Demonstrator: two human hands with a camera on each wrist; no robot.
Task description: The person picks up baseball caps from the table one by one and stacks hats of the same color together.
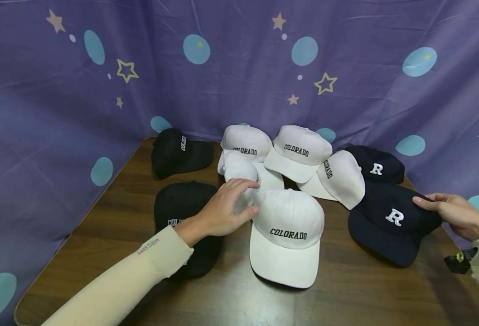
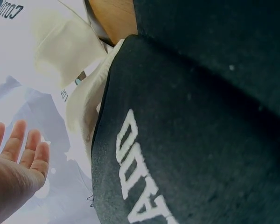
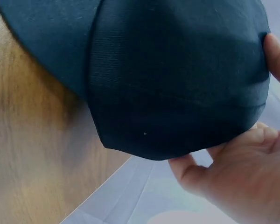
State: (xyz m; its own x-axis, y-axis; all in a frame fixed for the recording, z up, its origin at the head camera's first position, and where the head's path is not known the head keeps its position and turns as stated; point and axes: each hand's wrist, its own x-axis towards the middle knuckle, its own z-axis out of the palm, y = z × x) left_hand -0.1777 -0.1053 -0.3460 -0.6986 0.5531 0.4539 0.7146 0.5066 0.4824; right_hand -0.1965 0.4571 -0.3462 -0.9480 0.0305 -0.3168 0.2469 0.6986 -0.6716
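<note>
My right hand (image 1: 459, 215) grips the rear edge of a navy baseball cap (image 1: 410, 201) with a white R. Its thumb lies on the crown and the other fingers tuck under the edge, as the right wrist view shows. My left hand (image 1: 223, 210) reaches over a black Colorado cap (image 1: 182, 201), thumb and fingers apart and nothing between them. Just right of the fingertips sits a white Colorado cap (image 1: 288, 215), brim toward me. Another white cap (image 1: 237, 167) is partly hidden behind the left hand. The black cap (image 2: 200, 116) fills much of the left wrist view.
Several white caps (image 1: 298, 151) crowd together at the back of the wooden table (image 1: 113, 244). A second navy R cap (image 1: 375, 156) stands behind the gripped one. At the back left is another black cap (image 1: 178, 156). A purple patterned curtain (image 1: 243, 90) hangs around the table.
</note>
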